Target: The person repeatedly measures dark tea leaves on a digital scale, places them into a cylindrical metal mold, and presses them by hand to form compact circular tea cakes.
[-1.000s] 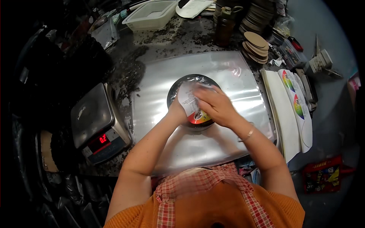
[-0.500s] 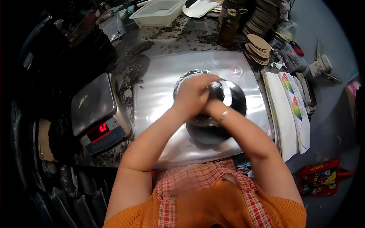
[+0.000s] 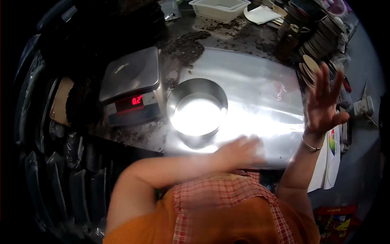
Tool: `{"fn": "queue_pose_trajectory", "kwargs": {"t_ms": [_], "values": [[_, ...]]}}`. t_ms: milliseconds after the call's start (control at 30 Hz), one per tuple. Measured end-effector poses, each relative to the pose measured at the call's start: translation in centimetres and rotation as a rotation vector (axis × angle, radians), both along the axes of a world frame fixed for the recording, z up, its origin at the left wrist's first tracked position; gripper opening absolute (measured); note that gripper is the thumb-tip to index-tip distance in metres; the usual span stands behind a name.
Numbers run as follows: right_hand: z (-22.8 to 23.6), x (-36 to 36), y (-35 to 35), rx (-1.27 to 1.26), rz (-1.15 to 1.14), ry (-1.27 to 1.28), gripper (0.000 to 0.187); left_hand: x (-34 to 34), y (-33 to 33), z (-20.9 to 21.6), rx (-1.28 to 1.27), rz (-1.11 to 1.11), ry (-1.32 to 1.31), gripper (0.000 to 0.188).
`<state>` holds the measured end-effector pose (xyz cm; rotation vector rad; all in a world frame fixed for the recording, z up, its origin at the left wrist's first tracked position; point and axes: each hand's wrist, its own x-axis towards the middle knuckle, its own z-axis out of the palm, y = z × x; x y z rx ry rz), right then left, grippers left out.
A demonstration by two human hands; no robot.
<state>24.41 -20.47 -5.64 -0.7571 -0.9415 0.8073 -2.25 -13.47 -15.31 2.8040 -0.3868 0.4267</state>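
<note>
At the left, the scale (image 3: 132,77) stands on the desk (image 3: 252,38), its display toward the near edge. Just beside it, the round metal pan (image 3: 197,86) sits on the left part of the shiny sheet (image 3: 260,79), mouth up; being round, it has no long axis. Room for moving spreads rightward across the sheet. The left grip (image 3: 241,152), blurred near the sheet's near edge, cannot be read as open or closed. The right grip (image 3: 323,99) is raised past the right edge, fingers spread, holding nothing.

L hand (image 3: 241,152) blurred nr rnd metal tin (image 3: 199,86); R hand (image 3: 323,99) up, splayed; scale (image 3: 136,75) L of tin.
</note>
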Motion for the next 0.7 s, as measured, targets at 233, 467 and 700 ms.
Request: {"fn": "queue_pose_trajectory", "kwargs": {"t_ms": [233, 467, 700], "values": [[-7.3, -12.8, 4.5, -0.099, -0.226, -1.497, 0.031, 0.3, -3.2, -4.7, 0.2, -0.191, 0.024, 0.033], [4.9, -11.2, -7.1, -0.425, -0.022, -0.421, 0.041, 2.4, -0.2, -2.2, -0.221, 0.303, -0.005, 0.017], [1.9, -10.4, -6.5, -0.27, -0.173, -1.567, 0.032, 3.9, 5.2, 9.1, -0.458, 0.366, -0.424, 0.006]]}}
